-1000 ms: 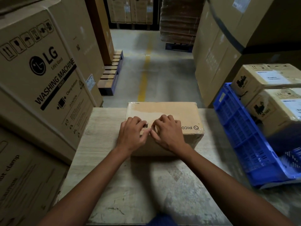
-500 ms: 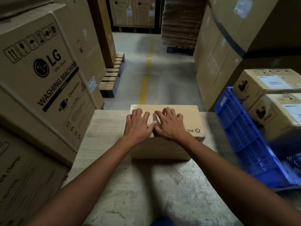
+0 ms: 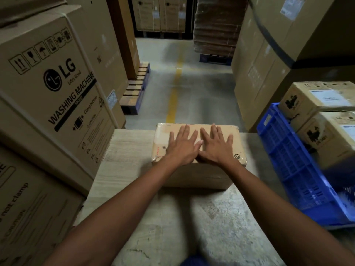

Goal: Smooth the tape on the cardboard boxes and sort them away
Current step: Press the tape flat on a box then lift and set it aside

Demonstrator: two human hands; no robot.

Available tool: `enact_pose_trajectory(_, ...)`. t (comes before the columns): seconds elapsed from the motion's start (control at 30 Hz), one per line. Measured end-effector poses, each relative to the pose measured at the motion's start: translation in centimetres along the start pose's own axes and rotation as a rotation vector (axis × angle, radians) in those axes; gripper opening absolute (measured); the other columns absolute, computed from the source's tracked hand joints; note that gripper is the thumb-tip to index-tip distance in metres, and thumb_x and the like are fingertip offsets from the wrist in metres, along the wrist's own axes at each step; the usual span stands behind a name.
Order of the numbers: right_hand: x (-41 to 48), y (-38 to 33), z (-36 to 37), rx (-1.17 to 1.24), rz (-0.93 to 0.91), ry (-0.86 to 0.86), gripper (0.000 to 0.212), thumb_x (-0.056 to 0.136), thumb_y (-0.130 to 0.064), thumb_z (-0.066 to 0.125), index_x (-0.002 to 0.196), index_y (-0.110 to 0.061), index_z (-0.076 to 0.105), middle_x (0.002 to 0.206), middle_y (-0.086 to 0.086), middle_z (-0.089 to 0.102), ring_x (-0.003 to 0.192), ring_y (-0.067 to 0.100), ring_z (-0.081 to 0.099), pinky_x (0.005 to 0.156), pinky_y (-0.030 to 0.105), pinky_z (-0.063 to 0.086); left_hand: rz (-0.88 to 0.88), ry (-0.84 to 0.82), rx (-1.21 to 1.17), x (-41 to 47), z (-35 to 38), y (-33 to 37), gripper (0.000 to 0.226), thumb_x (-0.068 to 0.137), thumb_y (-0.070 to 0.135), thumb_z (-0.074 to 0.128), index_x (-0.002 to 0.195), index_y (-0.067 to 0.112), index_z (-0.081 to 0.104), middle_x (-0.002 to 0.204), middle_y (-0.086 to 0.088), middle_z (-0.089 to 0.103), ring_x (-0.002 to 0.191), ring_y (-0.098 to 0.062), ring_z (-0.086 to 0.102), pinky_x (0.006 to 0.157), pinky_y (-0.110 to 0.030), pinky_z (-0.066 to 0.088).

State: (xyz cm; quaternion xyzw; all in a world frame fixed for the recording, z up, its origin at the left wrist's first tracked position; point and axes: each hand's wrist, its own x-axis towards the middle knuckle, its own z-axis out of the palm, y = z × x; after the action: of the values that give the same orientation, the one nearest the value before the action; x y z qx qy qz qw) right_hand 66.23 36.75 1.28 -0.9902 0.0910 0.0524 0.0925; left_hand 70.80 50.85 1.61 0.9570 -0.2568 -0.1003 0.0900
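Note:
A small taped cardboard box (image 3: 194, 175) sits at the far edge of the worn table (image 3: 172, 217). My left hand (image 3: 182, 144) and my right hand (image 3: 216, 145) lie flat on its top, side by side, fingers spread and straight, thumbs touching at the middle seam. The tape under the palms is hidden. To the right, two similar small boxes (image 3: 315, 100) (image 3: 330, 137) with white labels rest in a blue plastic crate (image 3: 292, 169).
Large washing-machine cartons (image 3: 48, 83) are stacked tight against the table's left side. Tall cartons (image 3: 269, 54) rise at the right behind the crate. Ahead runs a concrete aisle with a yellow line (image 3: 172, 96), a wooden pallet (image 3: 134, 91) and more stacked cardboard.
Both hands went from curled at the box's near edge to flat with fingers spread, sliding forward across the top toward its far edge.

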Motion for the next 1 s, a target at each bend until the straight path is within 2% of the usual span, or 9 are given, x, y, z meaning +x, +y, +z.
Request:
enact_pose_trajectory(0.1, 0.2, 0.1, 0.4, -0.011, -0.005, -0.009, 0.089, 0.085, -0.074, 0.021, 0.161, -0.031, 0.005, 0.169, 0.012, -0.009, 0.156, 0.030, -0.007, 0.119, 0.066, -0.001, 0.027, 0.019, -0.019, 0.3, 0.7, 0.0, 0.061, 0.104, 0.056, 0.011, 0.160, 0.031, 0.007, 0.168, -0.004, -0.010, 0.154, -0.021, -0.013, 0.122, -0.055, -0.006)
enact_pose_trajectory(0.2, 0.5, -0.1, -0.5, 0.001, -0.011, -0.044, 0.085, 0.092, -0.072, 0.030, 0.161, -0.029, 0.006, 0.169, 0.013, -0.008, 0.156, 0.031, -0.006, 0.118, 0.066, -0.001, 0.026, 0.015, -0.009, 0.7, 0.5, -0.4, 0.061, 0.104, 0.056, 0.013, 0.160, 0.032, 0.010, 0.168, -0.005, -0.005, 0.154, -0.022, -0.008, 0.123, -0.054, -0.003)
enact_pose_trajectory(0.27, 0.1, -0.2, -0.5, 0.005, 0.008, -0.005, 0.081, 0.092, -0.068, 0.034, 0.160, -0.027, 0.016, 0.169, 0.013, 0.004, 0.156, 0.031, 0.002, 0.118, 0.066, 0.004, 0.056, 0.116, -0.012, 0.5, 0.7, -0.5, 0.059, 0.104, 0.053, 0.020, 0.156, 0.026, 0.030, 0.166, -0.010, 0.016, 0.154, -0.028, 0.011, 0.123, -0.053, 0.011)
enact_pose_trajectory(0.37, -1.9, -0.4, 0.8, -0.007, 0.096, 0.193, 0.074, 0.086, -0.061, 0.031, 0.145, -0.019, 0.046, 0.157, 0.013, 0.037, 0.148, 0.033, 0.029, 0.115, 0.061, 0.022, 0.268, 0.457, -0.016, -0.9, 1.6, -0.6, 0.044, 0.098, 0.042, 0.041, 0.103, 0.010, 0.070, 0.115, -0.016, 0.067, 0.108, -0.034, 0.061, 0.089, -0.046, 0.051)
enact_pose_trajectory(0.43, -2.7, -0.1, 2.1, -0.007, 0.097, 0.345, 0.062, 0.085, -0.054, 0.032, 0.123, -0.016, 0.062, 0.140, 0.012, 0.055, 0.132, 0.034, 0.046, 0.108, 0.056, 0.033, 0.355, 0.556, 0.021, -1.3, 2.2, -0.8, 0.038, 0.095, 0.037, 0.046, 0.083, 0.009, 0.069, 0.090, -0.012, 0.069, 0.085, -0.030, 0.062, 0.069, -0.042, 0.051)
enact_pose_trajectory(0.67, -1.8, 1.1, 1.7, -0.034, -0.021, 0.374, 0.039, 0.093, -0.044, 0.042, 0.089, -0.014, 0.066, 0.101, 0.007, 0.066, 0.096, 0.028, 0.058, 0.081, 0.042, 0.047, 0.343, 0.491, 0.053, -0.7, 1.0, -0.2, 0.038, 0.091, 0.038, 0.043, 0.079, 0.010, 0.066, 0.081, -0.009, 0.064, 0.077, -0.028, 0.056, 0.062, -0.038, 0.045)
enact_pose_trajectory(0.77, -2.7, 2.6, 1.7, 0.066, -0.049, 0.435, 0.027, 0.094, -0.036, 0.057, 0.084, -0.013, 0.067, 0.097, 0.006, 0.062, 0.083, 0.025, 0.058, 0.069, 0.037, 0.047, 0.495, 0.495, 0.062, -1.0, 1.9, -0.4, 0.029, 0.092, 0.028, 0.046, 0.089, 0.009, 0.067, 0.091, -0.011, 0.062, 0.085, -0.029, 0.054, 0.068, -0.042, 0.047)
enact_pose_trajectory(0.87, -4.4, 3.9, 3.1, 0.103, 0.010, 0.550, 0.025, 0.095, -0.035, 0.054, 0.090, -0.014, 0.068, 0.108, 0.009, 0.065, 0.099, 0.027, 0.062, 0.083, 0.042, 0.049, 0.650, 0.455, 0.060, -1.1, 2.1, -0.5, 0.026, 0.093, 0.025, 0.050, 0.102, 0.008, 0.068, 0.105, -0.012, 0.065, 0.095, -0.028, 0.058, 0.079, -0.041, 0.048)
enact_pose_trajectory(1.0, -4.4, 3.5, 3.3, 0.084, 0.072, 0.494, 0.038, 0.099, -0.039, 0.037, 0.103, -0.017, 0.067, 0.120, 0.008, 0.066, 0.120, 0.025, 0.058, 0.103, 0.045, 0.043, 0.626, 0.411, 0.017, -0.8, 1.8, -0.6, 0.027, 0.092, 0.029, 0.053, 0.101, 0.011, 0.072, 0.100, -0.008, 0.067, 0.090, -0.025, 0.059, 0.074, -0.039, 0.051)
